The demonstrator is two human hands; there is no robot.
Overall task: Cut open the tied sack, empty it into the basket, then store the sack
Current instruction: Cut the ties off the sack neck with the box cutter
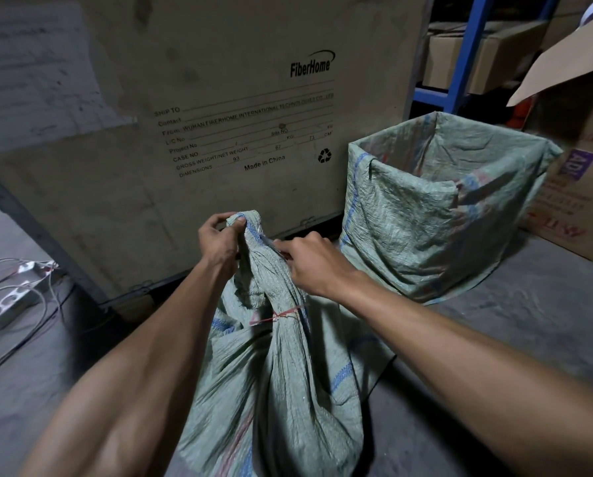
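Woven sack (281, 373) on floor, red tie (281, 314) uncut. Left hand (219, 242), right hand (309, 259) both pinch gathered neck above tie. Sack-lined basket (426, 215) just beside. Next likely needs blade; none visible.

Beyond the fingers (240, 222), the big crate (219, 98) bears the brand "FiberHome" at its upper right. Below it run printed lines: "SHIP TO", "Contact", "From WUHAN FIBERHOME INTERNATIONAL TECHNOLOGIES CO., LTD", "Project No", "CASE NO", "GROSS WEIGHT/NET WEIGHT", "DIMENSIONS", with the numbers 93, 67 and 73, then "Made in China" and a recycling sign. Far right of the fingers, a carton (570, 187) shows a purple label, not legible.
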